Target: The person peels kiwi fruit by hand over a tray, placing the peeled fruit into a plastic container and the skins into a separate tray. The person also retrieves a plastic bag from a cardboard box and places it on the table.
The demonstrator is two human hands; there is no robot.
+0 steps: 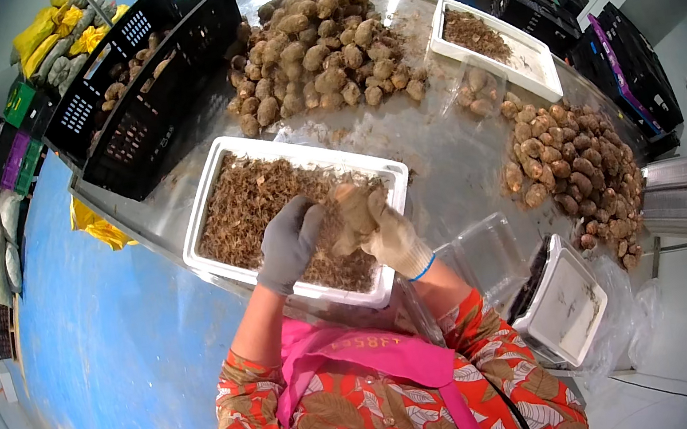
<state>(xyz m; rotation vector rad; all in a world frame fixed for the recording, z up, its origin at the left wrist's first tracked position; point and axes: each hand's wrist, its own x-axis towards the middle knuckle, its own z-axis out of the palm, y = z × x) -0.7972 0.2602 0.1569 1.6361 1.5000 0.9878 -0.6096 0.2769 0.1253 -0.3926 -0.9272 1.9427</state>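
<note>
My right hand [393, 240], in a cream knitted glove, grips a motion-blurred brown taro corm [352, 207]. Beside it, my left hand [291, 243] wears a grey glove and has its fingers curled; whether anything is inside them is hidden. Both hands are over a white foam tray [195, 246], which holds a thick layer of brown fibrous peelings [248, 206]. Beyond the tray, a large heap of rough, hairy taro corms [317, 50] is piled on the metal table [435, 153]. A second heap of taro corms [567, 159], smoother looking, lies to the right.
A black plastic crate [157, 102] with some corms inside stands at the left. Clear plastic containers [492, 258] lie near my right forearm, and stacked clear trays [683, 198] are farther right. Another foam tray [532, 66] with peelings is at the far right. A tilted white tray [570, 303] rests at the near right.
</note>
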